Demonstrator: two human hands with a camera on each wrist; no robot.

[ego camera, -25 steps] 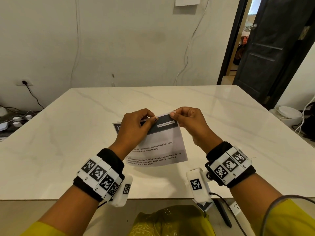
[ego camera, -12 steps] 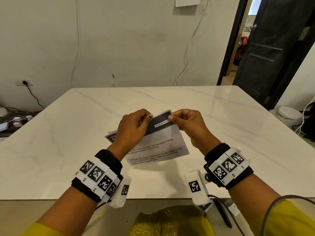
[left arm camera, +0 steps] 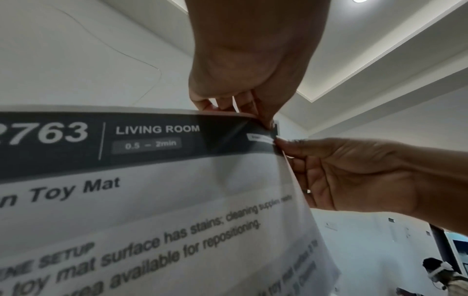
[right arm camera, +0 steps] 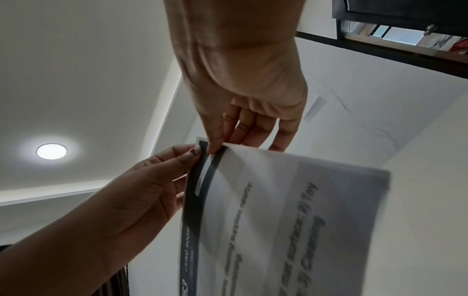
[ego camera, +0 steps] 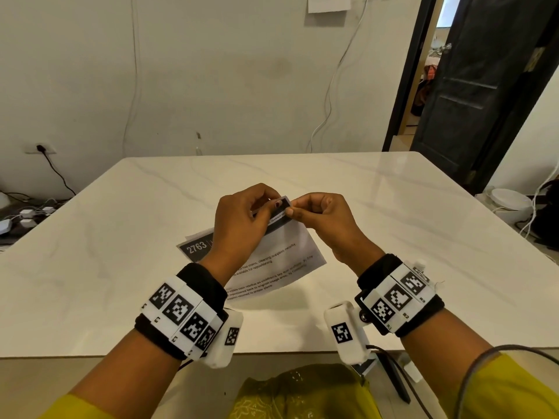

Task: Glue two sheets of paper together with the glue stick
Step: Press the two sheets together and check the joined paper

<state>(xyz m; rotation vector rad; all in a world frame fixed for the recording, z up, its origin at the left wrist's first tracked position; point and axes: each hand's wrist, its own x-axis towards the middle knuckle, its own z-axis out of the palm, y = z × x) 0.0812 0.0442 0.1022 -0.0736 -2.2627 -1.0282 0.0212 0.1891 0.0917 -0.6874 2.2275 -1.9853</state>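
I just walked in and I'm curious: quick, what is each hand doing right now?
Left hand: pinching the top edge of the printed paper near its corner.
Right hand: pinching that same corner, held above the table.

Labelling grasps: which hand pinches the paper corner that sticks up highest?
The left hand: its fingers pinch the dark corner poking up; the right hand pinches the sheet just below it.

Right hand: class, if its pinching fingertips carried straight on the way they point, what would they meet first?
Probably the left hand: the right hand pinches the printed sheet at its top corner, fingertips aimed at the left thumb, almost touching; depth is unclear.
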